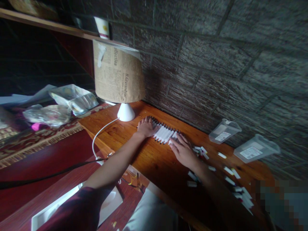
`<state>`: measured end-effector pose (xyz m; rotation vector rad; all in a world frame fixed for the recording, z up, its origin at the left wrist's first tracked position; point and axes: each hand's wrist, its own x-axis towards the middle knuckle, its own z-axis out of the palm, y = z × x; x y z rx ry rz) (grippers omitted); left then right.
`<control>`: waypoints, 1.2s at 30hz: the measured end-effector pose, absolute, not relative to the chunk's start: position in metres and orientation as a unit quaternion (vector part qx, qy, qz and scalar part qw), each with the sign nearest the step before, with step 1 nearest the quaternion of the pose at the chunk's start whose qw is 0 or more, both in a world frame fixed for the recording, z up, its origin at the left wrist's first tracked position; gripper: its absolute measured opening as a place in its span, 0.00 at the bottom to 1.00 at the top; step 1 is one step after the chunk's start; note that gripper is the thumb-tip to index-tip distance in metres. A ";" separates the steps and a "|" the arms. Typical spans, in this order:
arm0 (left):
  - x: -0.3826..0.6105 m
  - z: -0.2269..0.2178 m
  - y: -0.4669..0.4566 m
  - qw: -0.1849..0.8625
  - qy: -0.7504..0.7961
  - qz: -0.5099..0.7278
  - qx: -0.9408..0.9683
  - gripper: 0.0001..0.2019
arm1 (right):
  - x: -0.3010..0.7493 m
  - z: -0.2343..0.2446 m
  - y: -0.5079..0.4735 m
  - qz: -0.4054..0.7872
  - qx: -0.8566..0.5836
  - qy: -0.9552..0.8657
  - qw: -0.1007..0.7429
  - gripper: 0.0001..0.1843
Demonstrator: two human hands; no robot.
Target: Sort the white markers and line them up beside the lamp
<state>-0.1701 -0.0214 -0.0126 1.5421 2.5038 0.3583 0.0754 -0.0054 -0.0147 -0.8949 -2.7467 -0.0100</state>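
A row of white markers (165, 133) with dark ends lies side by side on the wooden table (149, 157). Flat over the row's left end rests my left hand (146, 127), its fingers stretched out. My right hand (184, 150) touches the right end with its fingers spread, and it covers some of the markers there. Neither hand is closed around anything. To the right of my right hand, several short white pieces (222, 155), which look like marker caps, are scattered on the table; my right forearm may hide more of them.
A lamp (126, 112) with a newsprint shade stands behind my left hand, its white cord (94, 141) hanging over the table edge. Two clear plastic containers (225, 131) (256, 149) sit against the stone wall (216, 77). A paper cup (102, 28) stands on the shelf above.
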 end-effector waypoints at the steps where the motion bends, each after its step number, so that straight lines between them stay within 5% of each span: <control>1: -0.170 -0.013 -0.021 0.090 0.842 0.122 0.518 0.44 | 0.076 -0.015 -0.004 -0.001 -0.308 -0.943 0.127 0.24; 18: -0.168 -0.012 -0.022 0.087 0.842 0.123 0.518 0.44 | 0.090 -0.006 -0.025 0.057 -0.318 -0.938 0.124 0.31; 36: -0.171 -0.016 -0.022 0.081 0.848 0.168 0.496 0.45 | 0.080 0.000 -0.016 -0.005 -0.316 -0.942 0.113 0.29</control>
